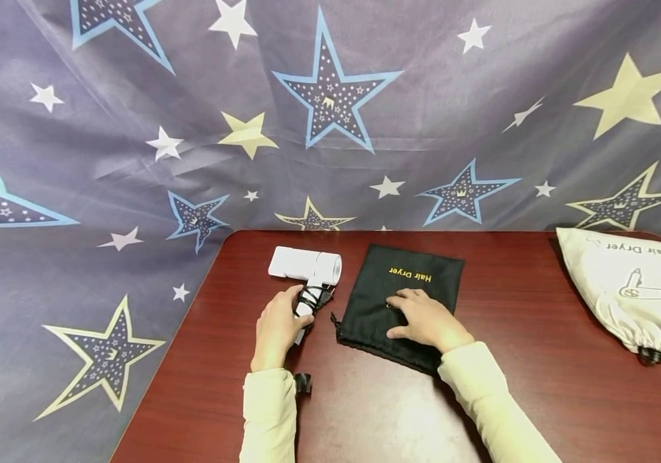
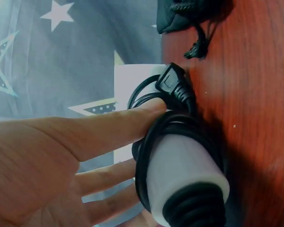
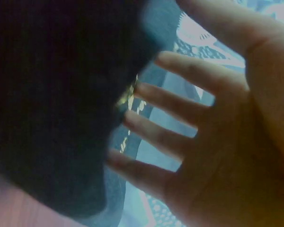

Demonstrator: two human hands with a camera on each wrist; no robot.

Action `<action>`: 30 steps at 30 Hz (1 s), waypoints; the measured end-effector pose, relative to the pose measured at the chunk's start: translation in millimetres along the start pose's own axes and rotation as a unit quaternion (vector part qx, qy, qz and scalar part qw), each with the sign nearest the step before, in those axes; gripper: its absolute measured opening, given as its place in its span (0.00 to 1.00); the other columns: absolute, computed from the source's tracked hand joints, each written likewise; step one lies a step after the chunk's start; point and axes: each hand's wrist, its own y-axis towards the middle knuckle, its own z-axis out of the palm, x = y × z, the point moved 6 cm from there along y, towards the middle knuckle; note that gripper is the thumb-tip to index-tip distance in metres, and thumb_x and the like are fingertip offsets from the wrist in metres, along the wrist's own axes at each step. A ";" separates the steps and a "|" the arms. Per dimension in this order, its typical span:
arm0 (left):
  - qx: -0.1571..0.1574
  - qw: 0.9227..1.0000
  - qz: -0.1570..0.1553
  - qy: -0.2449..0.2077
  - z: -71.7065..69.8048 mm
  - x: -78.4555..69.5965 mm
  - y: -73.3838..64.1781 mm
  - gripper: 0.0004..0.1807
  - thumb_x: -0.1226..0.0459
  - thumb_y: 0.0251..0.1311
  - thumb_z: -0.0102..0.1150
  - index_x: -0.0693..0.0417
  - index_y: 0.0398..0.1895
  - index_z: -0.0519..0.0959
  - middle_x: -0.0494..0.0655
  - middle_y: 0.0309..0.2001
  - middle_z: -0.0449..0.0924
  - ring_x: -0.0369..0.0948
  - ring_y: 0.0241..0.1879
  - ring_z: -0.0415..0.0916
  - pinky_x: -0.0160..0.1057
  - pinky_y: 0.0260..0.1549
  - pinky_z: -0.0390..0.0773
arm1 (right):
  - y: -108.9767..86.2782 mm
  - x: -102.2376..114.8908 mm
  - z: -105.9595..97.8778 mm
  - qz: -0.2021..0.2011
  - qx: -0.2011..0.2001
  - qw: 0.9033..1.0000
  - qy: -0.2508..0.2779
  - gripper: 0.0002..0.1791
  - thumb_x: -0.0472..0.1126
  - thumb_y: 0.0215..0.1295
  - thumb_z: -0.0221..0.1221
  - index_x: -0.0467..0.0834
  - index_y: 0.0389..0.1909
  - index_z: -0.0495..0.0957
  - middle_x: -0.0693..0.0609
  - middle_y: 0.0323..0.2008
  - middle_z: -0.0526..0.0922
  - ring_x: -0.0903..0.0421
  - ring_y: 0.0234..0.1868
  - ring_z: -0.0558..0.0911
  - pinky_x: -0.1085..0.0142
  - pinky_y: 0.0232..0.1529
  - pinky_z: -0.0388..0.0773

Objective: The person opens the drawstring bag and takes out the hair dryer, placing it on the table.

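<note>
A white hair dryer (image 1: 298, 263) lies near the table's far left, its barrel pointing sideways. Its black cord (image 2: 142, 175) is wound round the handle, with the plug (image 2: 173, 81) tucked in the loops. My left hand (image 1: 275, 325) grips the handle, thumb on the near side over the cord and fingers behind. To the right lies a flat black drawstring bag (image 1: 365, 308) with yellow "Hair Dryer" lettering. On its middle rests my right hand (image 1: 425, 318), fingers spread, covering part of the print. Up close in the right wrist view, the dark cloth is blurred beside the fingertips (image 3: 132, 118).
A full-looking white drawstring bag (image 1: 643, 289) printed with a hair dryer stands at the table's right edge. Behind the reddish wooden table (image 1: 516, 308) hangs a grey-blue curtain (image 1: 423, 141) with stars. A small black object (image 1: 303, 384) sits beside my left sleeve.
</note>
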 end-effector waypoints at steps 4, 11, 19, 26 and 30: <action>-0.017 1.000 -0.010 0.001 3.0 2.0 1.2 0.31 0.60 0.50 0.75 0.46 0.61 0.78 0.55 0.48 0.83 0.59 0.45 0.81 0.60 0.37 0.77 | 2.2 6.4 5.8 -0.009 0.003 0.999 -0.030 0.35 0.49 0.55 0.72 0.38 0.62 0.76 0.36 0.65 0.71 0.37 0.66 0.68 0.44 0.60 0.72; -0.028 0.999 -0.036 -0.006 4.4 3.3 9.3 0.30 0.58 0.53 0.73 0.44 0.61 0.78 0.54 0.50 0.83 0.59 0.45 0.81 0.61 0.37 0.77 | 9.6 9.6 5.2 -0.015 0.022 0.999 -0.023 0.36 0.45 0.51 0.75 0.40 0.62 0.76 0.39 0.66 0.70 0.39 0.68 0.67 0.44 0.61 0.72; -0.018 0.997 -0.071 -0.028 7.5 4.0 19.7 0.29 0.57 0.56 0.71 0.44 0.63 0.77 0.53 0.47 0.84 0.58 0.41 0.81 0.60 0.37 0.77 | 19.3 11.2 11.1 -0.031 0.053 0.998 -0.014 0.37 0.43 0.54 0.73 0.40 0.65 0.73 0.38 0.70 0.66 0.39 0.71 0.63 0.46 0.66 0.67; -0.018 0.995 -0.090 -0.034 8.4 5.1 29.8 0.29 0.57 0.58 0.70 0.44 0.65 0.75 0.54 0.51 0.83 0.58 0.43 0.81 0.59 0.39 0.77 | 24.0 15.0 12.1 -0.063 0.064 0.996 -0.017 0.38 0.42 0.55 0.72 0.39 0.68 0.70 0.37 0.71 0.63 0.38 0.74 0.60 0.47 0.71 0.60; -0.019 0.994 -0.100 -0.035 10.4 6.5 33.9 0.29 0.57 0.58 0.70 0.43 0.64 0.75 0.55 0.51 0.83 0.58 0.44 0.81 0.59 0.39 0.77 | 27.4 18.1 13.0 -0.062 0.071 0.996 -0.013 0.38 0.41 0.55 0.72 0.39 0.68 0.70 0.37 0.72 0.63 0.39 0.74 0.58 0.48 0.72 0.59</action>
